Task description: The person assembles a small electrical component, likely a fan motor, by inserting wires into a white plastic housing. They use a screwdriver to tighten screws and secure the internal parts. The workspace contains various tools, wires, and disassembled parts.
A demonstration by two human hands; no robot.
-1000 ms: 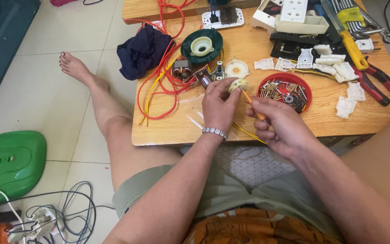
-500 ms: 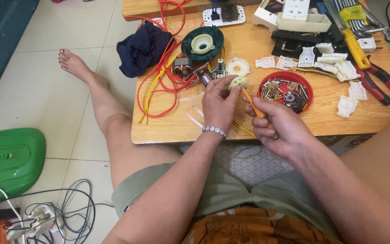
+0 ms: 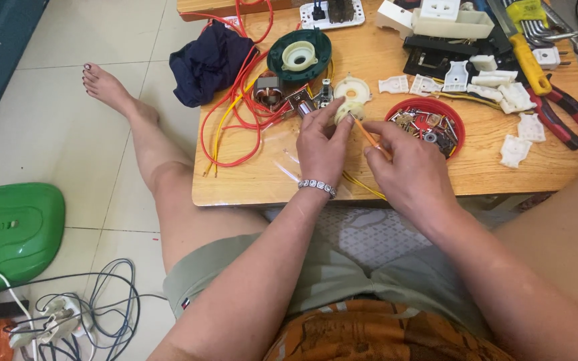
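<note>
Both hands are busy over the wooden worktop point(image 3: 269, 184): left hand point(image 3: 322, 144) pinching a small cream plastic part point(image 3: 349, 109), right hand point(image 3: 406, 160) gripping an orange screwdriver point(image 3: 371, 137) poking it, beside the red dish point(image 3: 456, 120) of screws.

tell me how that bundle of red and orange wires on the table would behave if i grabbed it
The red and orange wires lie in loose loops, so they would likely flop and sag rather than keep their shape. They run towards the motor part, so a pull may well drag it along. One loop hangs over the table edge and could snag.
</note>
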